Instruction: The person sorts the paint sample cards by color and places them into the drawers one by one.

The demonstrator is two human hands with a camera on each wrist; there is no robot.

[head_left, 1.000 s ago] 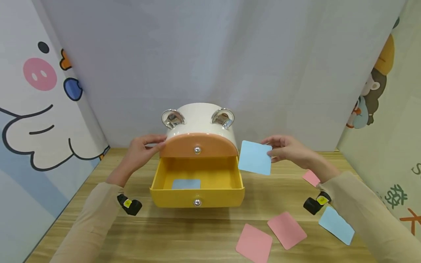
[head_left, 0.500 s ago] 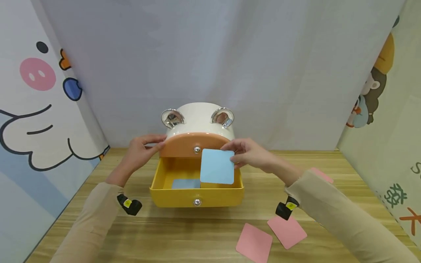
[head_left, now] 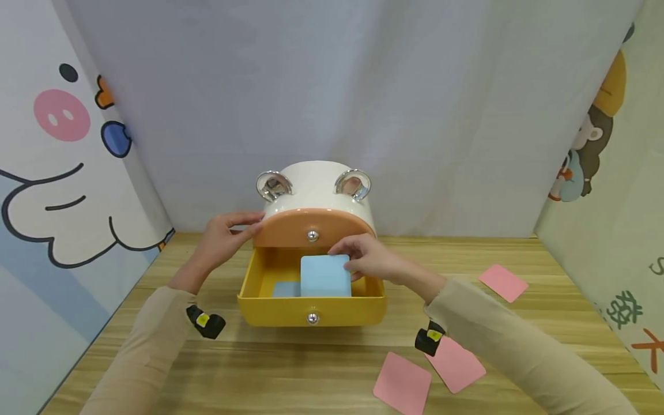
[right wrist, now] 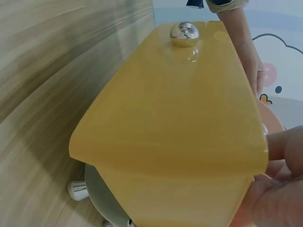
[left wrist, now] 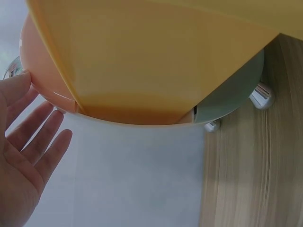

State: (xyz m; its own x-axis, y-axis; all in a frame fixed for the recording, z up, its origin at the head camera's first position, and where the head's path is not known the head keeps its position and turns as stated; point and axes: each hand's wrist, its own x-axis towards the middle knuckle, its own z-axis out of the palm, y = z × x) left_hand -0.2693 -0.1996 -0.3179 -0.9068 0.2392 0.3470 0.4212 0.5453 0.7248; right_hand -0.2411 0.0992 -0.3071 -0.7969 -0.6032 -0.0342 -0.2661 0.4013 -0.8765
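Observation:
A white storage box [head_left: 315,187] with silver ears has an orange upper front [head_left: 287,229] and a yellow drawer [head_left: 275,312] pulled out below it. My right hand [head_left: 374,259] pinches a light blue square card [head_left: 324,275] by its right edge. The card's lower end dips behind the drawer's front wall. Another blue card [head_left: 286,289] lies inside the drawer, partly hidden by the held one. At the box's left side, my left hand [left wrist: 31,146] rests its thumb on the orange front, fingers extended along the side. The right wrist view shows the drawer from below its silver knob [right wrist: 184,34].
Two pink cards lie on the wooden table at the front right, one [head_left: 402,383] left of the other [head_left: 457,366], which my right wrist camera partly covers. Farther right is another pink card [head_left: 503,282]. A grey-white curtain [head_left: 441,115] hangs behind the box.
My right hand has carried the blue card leftward from beside the box, then down into the drawer. My left hand has stayed at the box's side.

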